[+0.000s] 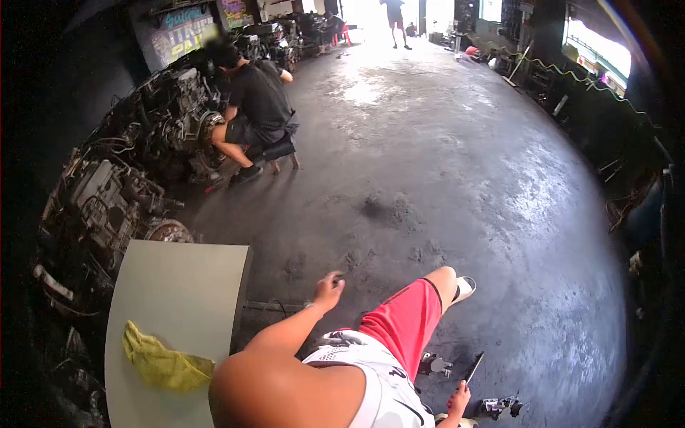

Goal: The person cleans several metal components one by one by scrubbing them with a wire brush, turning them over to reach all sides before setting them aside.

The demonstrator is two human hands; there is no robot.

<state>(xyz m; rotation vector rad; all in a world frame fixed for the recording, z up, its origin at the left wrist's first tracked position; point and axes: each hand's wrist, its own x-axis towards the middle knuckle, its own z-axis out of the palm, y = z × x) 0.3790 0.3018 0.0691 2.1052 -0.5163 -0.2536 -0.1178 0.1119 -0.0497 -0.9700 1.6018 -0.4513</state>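
Note:
Raised over the floor at the centre, my left hand (330,291) has its fingers curled round a small dark object (338,279) too small to name. Low at the right, my right hand (459,396) grips a long thin tool (474,367) that points up and away. One metal part (434,364) lies on the floor left of the tool, and another metal part (501,408) lies just right of my right hand. A yellow-green cloth (164,359) rests on a pale board (187,274) left of my left arm.
Engines and machine parts (107,192) line the left side. A person in dark clothes (260,100) sits on a low stool beside them. Another person (397,21) stands at the bright doorway. A yellowish hose (571,73) runs along the right wall.

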